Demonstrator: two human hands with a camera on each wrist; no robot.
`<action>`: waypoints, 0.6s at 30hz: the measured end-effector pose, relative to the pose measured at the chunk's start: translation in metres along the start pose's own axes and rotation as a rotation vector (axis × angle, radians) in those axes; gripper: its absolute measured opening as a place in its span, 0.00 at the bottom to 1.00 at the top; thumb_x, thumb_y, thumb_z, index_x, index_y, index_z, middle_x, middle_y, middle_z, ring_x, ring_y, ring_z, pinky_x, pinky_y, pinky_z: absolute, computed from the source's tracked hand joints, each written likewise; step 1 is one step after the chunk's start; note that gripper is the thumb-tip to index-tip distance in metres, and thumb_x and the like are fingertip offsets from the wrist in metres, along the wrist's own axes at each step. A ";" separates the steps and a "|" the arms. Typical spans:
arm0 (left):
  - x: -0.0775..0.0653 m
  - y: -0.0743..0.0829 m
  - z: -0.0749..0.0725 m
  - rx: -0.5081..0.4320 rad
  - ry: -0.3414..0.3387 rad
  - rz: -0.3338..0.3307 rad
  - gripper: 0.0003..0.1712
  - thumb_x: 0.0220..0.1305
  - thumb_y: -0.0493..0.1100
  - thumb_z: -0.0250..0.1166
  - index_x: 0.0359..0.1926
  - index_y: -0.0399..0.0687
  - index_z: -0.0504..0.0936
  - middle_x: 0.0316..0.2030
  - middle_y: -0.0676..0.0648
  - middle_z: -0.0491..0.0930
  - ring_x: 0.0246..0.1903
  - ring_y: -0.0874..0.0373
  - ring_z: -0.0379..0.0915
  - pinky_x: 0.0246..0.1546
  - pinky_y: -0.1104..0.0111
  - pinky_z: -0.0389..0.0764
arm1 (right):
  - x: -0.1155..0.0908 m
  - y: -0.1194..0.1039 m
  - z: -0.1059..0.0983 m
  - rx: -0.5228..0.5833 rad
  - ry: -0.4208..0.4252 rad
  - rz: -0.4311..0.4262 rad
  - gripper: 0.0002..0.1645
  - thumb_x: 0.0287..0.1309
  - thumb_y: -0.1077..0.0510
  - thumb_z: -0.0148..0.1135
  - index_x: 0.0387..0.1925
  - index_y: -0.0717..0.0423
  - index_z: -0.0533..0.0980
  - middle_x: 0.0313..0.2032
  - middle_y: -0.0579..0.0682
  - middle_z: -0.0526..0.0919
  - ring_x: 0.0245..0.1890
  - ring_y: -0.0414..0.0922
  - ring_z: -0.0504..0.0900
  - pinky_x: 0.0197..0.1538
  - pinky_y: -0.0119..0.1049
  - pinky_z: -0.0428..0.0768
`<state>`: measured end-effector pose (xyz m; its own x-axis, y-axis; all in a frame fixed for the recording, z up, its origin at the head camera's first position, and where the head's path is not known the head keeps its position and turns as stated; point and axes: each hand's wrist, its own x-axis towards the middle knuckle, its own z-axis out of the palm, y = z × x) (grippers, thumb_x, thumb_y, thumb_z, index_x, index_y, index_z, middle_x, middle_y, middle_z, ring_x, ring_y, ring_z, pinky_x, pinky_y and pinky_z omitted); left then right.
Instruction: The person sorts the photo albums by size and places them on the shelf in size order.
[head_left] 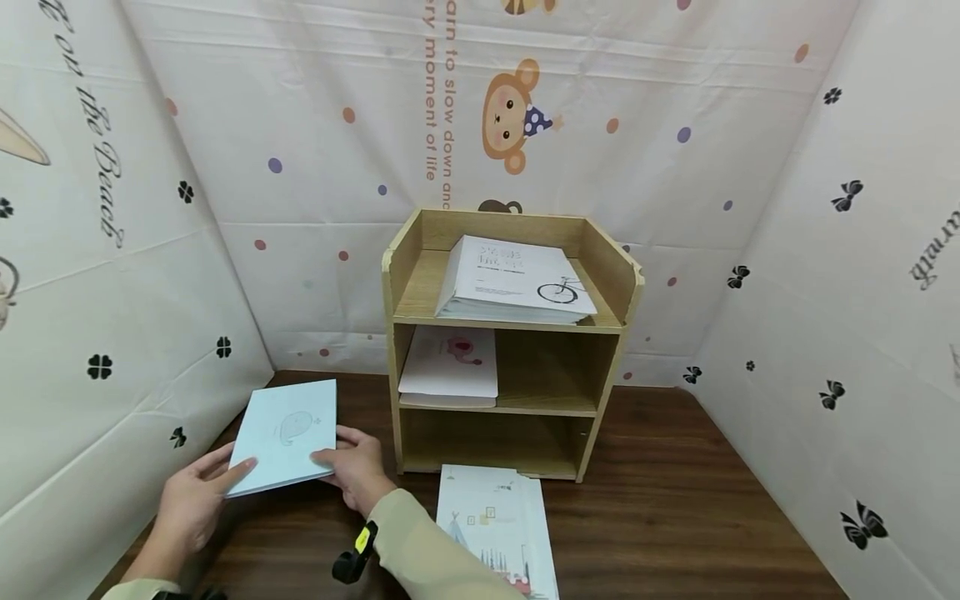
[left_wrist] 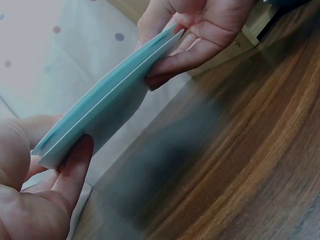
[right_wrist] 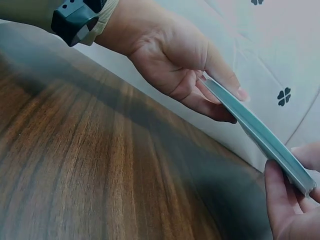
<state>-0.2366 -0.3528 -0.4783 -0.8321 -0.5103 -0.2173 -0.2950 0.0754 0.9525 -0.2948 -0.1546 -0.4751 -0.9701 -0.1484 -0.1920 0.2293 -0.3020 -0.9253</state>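
A light-blue notebook with a small whale drawing is held tilted above the table at the left. My left hand pinches its left edge, thumb on the cover and fingers beneath. On the opposite edge, my right hand grips it the same way. In the left wrist view, the edge of the light-blue notebook shows two layers; I cannot tell whether these are two notebooks. The right wrist view shows its edge between both hands.
A wooden three-level shelf stands at the back. White books are stacked on top, and pink-printed notebooks lie at the middle level's left. White booklets lie on the brown table before it. Patterned cloth walls surround the table.
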 end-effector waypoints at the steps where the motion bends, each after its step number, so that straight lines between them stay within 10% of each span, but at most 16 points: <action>1: -0.001 0.001 0.000 0.006 0.008 0.001 0.51 0.53 0.53 0.81 0.75 0.47 0.68 0.34 0.70 0.81 0.13 0.63 0.56 0.13 0.64 0.67 | 0.000 -0.001 -0.001 0.000 -0.002 -0.002 0.30 0.46 0.78 0.72 0.52 0.56 0.83 0.35 0.53 0.87 0.35 0.50 0.90 0.38 0.44 0.90; 18: -0.022 0.010 0.003 -0.006 0.020 0.032 0.49 0.57 0.51 0.79 0.75 0.46 0.67 0.35 0.68 0.78 0.27 0.65 0.77 0.21 0.65 0.74 | -0.011 -0.012 -0.010 0.010 -0.033 0.011 0.32 0.46 0.78 0.73 0.52 0.53 0.83 0.35 0.53 0.86 0.35 0.49 0.89 0.39 0.44 0.90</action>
<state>-0.2227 -0.3382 -0.4647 -0.8315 -0.5247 -0.1825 -0.2657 0.0871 0.9601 -0.2873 -0.1400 -0.4646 -0.9644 -0.1828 -0.1911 0.2409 -0.3091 -0.9200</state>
